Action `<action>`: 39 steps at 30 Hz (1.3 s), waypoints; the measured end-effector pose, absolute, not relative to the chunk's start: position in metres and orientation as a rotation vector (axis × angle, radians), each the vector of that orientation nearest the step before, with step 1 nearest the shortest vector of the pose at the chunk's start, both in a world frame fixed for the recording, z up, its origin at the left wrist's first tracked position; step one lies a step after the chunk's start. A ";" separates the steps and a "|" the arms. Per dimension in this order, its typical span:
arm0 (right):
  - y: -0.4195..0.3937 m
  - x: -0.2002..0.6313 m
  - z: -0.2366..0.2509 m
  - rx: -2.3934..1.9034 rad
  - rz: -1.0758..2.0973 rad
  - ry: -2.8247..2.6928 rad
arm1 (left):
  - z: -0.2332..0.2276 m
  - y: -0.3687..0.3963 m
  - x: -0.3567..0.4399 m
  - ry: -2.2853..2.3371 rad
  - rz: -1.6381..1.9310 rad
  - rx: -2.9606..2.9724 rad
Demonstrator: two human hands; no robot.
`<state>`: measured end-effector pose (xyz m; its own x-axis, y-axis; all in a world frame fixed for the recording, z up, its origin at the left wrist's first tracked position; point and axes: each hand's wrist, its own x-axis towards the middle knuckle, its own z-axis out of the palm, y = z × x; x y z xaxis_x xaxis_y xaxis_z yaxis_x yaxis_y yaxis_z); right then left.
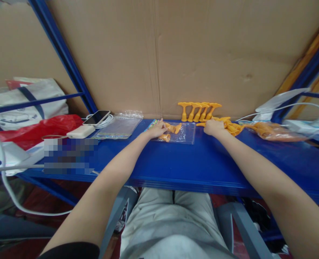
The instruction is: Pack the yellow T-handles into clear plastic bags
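Note:
On the blue shelf, a clear plastic bag [188, 136] lies flat with a few orange plastic pieces [178, 128] inside or on it; I cannot tell which. My left hand [158, 129] is at the bag's left end, over its colored strip, fingers bent on the bag's edge. To the right, my right hand [213, 127] is closed at the left side of a heap of orange plastic pieces [232, 127]. The tip of one orange piece [201, 124] sticks out from under it; its fingertips are hidden. Behind stands a row of several orange T-shaped pieces [198, 111] against the cardboard.
Flat clear bags [119, 125] lie to the left, beside a phone [97, 117], a white power bank [81, 131] and a red plastic bag [45, 129]. A filled clear bag [276, 131] is at the right. Cardboard [159, 54] closes the back; blue posts [65, 57] flank it.

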<state>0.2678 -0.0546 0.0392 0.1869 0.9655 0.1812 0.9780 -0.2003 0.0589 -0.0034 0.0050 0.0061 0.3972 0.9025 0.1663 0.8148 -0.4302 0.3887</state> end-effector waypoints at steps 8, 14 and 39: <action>-0.048 0.264 0.043 -1.999 0.173 -2.145 | 0.009 0.004 -0.005 1.530 0.478 2.445; -0.042 0.274 0.033 -1.723 -0.063 -2.537 | 0.008 0.010 -0.013 1.574 0.458 2.441; -0.066 0.250 0.054 -1.595 -0.472 -2.471 | 0.008 0.011 -0.016 1.595 0.527 2.366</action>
